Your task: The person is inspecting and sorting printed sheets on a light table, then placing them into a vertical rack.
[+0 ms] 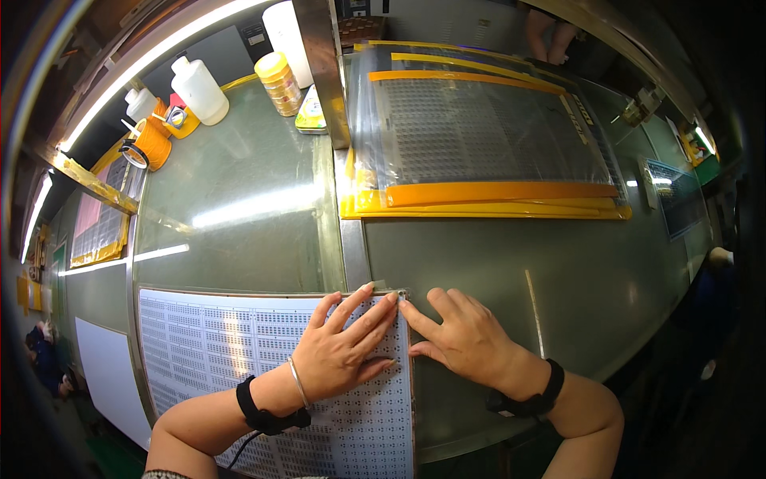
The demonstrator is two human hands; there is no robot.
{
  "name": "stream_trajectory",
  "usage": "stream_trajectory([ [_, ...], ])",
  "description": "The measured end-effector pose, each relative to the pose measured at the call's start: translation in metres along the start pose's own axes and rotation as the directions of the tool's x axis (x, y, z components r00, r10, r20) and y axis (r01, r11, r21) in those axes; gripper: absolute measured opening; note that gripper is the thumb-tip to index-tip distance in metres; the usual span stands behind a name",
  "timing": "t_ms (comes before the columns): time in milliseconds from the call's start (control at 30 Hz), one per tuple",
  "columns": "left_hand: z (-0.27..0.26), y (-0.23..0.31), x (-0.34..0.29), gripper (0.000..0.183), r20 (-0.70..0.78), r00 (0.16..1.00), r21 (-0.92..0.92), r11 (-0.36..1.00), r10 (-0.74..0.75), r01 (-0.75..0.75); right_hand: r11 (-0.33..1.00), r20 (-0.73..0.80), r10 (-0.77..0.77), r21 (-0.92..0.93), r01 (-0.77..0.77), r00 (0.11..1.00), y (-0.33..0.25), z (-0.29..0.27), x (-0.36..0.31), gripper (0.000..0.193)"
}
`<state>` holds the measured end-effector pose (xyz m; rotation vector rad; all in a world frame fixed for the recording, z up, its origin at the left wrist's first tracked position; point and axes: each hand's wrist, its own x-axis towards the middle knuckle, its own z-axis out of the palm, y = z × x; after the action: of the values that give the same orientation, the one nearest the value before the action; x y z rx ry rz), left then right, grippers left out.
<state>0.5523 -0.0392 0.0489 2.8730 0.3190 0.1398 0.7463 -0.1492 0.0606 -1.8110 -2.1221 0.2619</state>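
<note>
A white sheet or panel printed with rows of small dark marks point(223, 343) lies on the glass-like worktop. My left hand point(339, 351) rests flat on its upper right part, fingers spread toward the far edge. My right hand point(463, 335) is at the sheet's far right corner, its index fingertip touching the corner edge close to my left fingertips. The right thumb reaches to the sheet's right edge, apart from the index finger, and the other fingers are bent. Neither hand appears to grip anything. A small translucent strip point(380, 284) shows at the far edge by my left fingertips.
Clear films with orange and yellow borders point(495, 132) are stacked at the back right, beside a metal post point(323, 72). White bottles point(199, 90), a yellow-lidded jar point(279, 84) and an orange tape roll point(150, 144) stand at the back left. A white board point(112, 375) lies left.
</note>
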Motion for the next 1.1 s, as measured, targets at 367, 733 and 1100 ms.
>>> stream_trajectory([
  [367,-0.001,0.003,-0.009,0.065,-0.006,1.000,-0.016,1.000,-0.001,0.001,0.999,0.037,0.037,0.032,-0.038,0.999,-0.009,0.001,-0.004,0.059],
  [733,-0.011,-0.027,-0.009,0.056,-0.150,0.982,-0.481,0.876,-0.117,0.031,0.904,-0.119,0.388,0.243,-0.352,0.914,-0.008,0.017,0.031,0.036],
  [1100,-0.064,-0.046,-0.273,0.040,-0.472,0.637,0.084,0.689,-0.609,0.720,0.986,-0.046,0.066,-0.151,-0.073,0.997,-0.068,0.016,-0.017,0.058],
])
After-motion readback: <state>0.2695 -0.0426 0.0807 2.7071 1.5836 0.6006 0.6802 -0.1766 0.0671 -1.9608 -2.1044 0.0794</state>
